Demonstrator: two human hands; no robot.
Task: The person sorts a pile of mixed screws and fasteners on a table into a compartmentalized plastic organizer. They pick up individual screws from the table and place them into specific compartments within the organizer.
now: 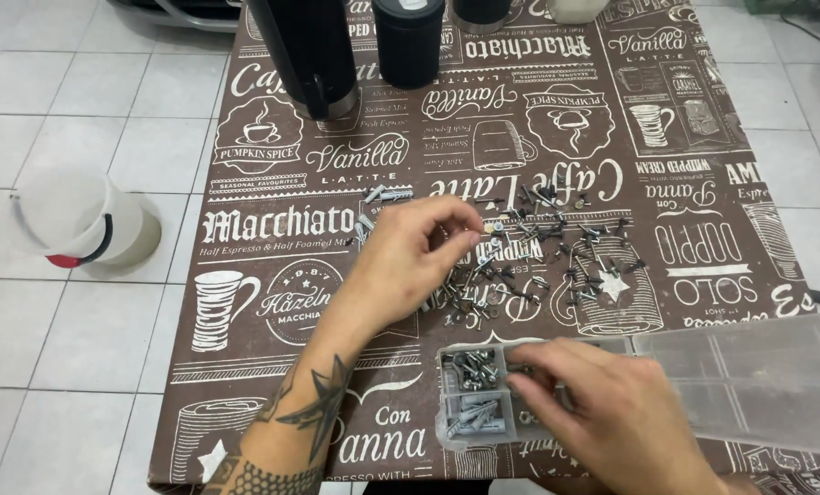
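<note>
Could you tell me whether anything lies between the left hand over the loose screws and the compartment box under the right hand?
Nothing tall: only scattered screws lie on the cloth between the left hand and the compartment box; the right hand covers part of the box.

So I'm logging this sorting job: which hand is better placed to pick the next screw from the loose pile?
The left hand. Its fingers already pinch at the loose screws on the table, while the right hand rests at the compartment box.

Clear plastic compartment box (703, 385) at table's near right; dark canisters (410, 41) at far edge
</note>
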